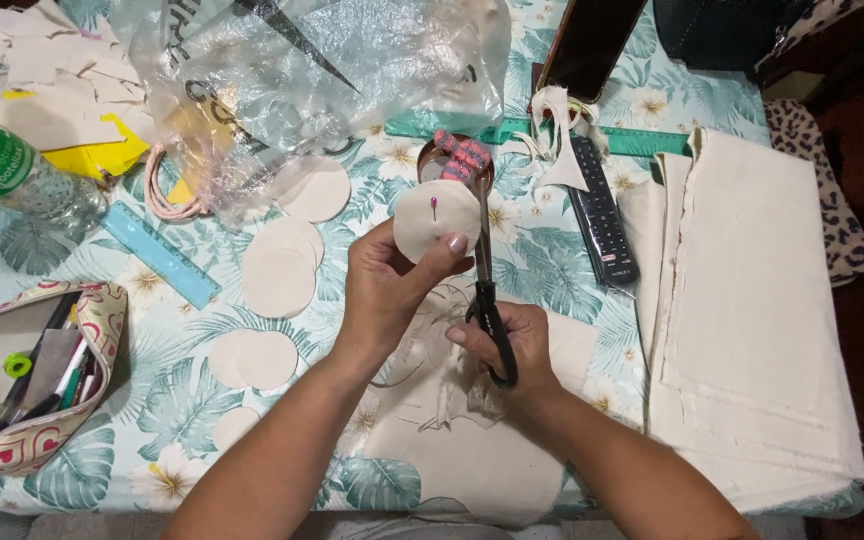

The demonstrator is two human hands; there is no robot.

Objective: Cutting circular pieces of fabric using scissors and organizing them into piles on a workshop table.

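My left hand (pixel 392 290) holds up a cream fabric circle (pixel 436 218) with a pink-headed pin stuck in it, thumb pressed on its lower edge. My right hand (pixel 512 350) grips black-handled scissors (pixel 488 300), whose blades point up along the circle's right edge. Under both hands lies a cream cloth piece (pixel 472 440) with cut-out scraps. Several cut cream circles (pixel 280 270) lie on the leaf-print tablecloth (pixel 172 400) to the left.
A small round tin of pins (pixel 457 160) sits behind the circle. A black remote (pixel 602 215), a green ruler (pixel 642 140), folded cream fabric (pixel 742 320), a blue ruler (pixel 160 254), a clear plastic bag (pixel 322 80), a bottle (pixel 12 175) and an open pencil case (pixel 32 380) surround the hands.
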